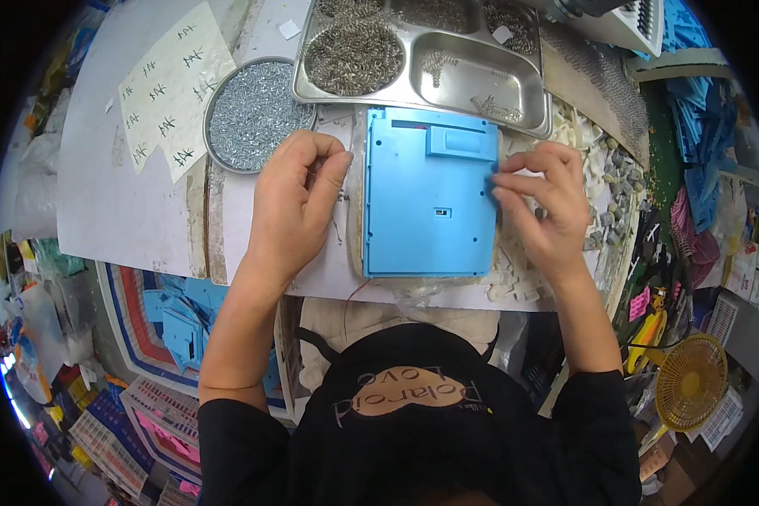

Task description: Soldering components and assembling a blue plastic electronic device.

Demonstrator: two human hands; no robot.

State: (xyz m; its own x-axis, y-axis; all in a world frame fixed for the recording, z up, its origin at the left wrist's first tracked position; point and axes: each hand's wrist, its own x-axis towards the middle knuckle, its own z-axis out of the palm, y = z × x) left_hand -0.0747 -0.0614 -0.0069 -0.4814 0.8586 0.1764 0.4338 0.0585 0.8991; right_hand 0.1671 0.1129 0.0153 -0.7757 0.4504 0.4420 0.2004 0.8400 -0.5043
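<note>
A flat blue plastic housing (426,198) lies before me on the table, with a raised block near its far edge, a small slot at its middle and several small holes. My left hand (295,198) hovers left of it, fingers curled and thumb against them; whatever they hold is hidden. At the panel's right edge, my right hand (552,202) has its thumb and a fingertip close together beside a small hole. Anything between those fingertips is too small to make out. Beyond my left hand stands a round metal tin (209,139) full of small silvery metal parts.
A steel compartment tray (531,126) at the back holds many small springs (354,59). Marked paper (173,93) lies at the left. White and grey bits (611,198) cover the right side. A yellow fan (691,384) stands lower right; blue plastic pieces (181,333) fill a crate lower left.
</note>
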